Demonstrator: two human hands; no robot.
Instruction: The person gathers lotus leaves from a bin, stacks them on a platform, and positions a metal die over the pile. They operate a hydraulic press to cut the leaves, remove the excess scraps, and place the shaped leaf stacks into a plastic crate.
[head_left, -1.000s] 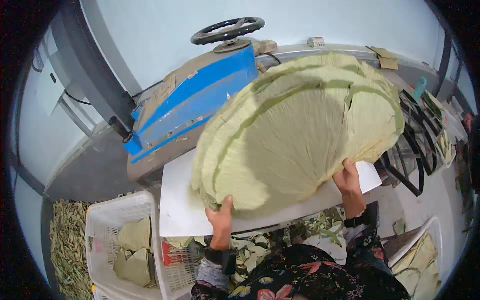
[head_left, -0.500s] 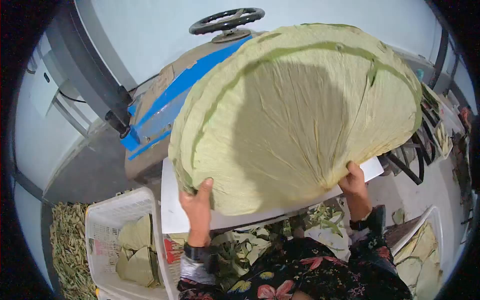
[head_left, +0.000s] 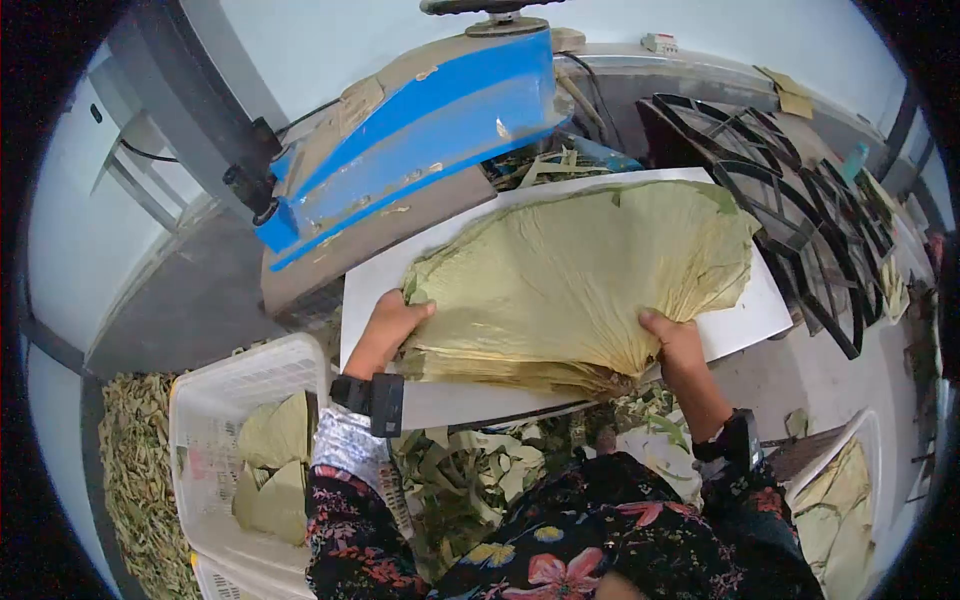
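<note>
A thick stack of dried lotus leaves (head_left: pixel 570 275), pale green and fan-shaped, lies on or just over a white board (head_left: pixel 765 305). My left hand (head_left: pixel 393 325) grips its left edge, thumb on top and fingers hidden below. At the gathered, creased front corner, my right hand (head_left: pixel 672 340) pinches the stack with the thumb uppermost. The far rim of the leaves is ragged, and the layers show along the front edge.
Behind the board stands a blue machine (head_left: pixel 430 145) with a black handwheel (head_left: pixel 490 8). Black curved metal frames (head_left: pixel 790 225) lie at right. A white basket (head_left: pixel 215 410) holds cut leaf pieces (head_left: pixel 275 500); another basket (head_left: pixel 868 440) stands right. Leaf scraps (head_left: pixel 145 490) cover the left floor.
The leaf stack has come down from a raised, tilted position toward the white board, uncovering the machine and the metal frames. Both hands have kept hold of it.
</note>
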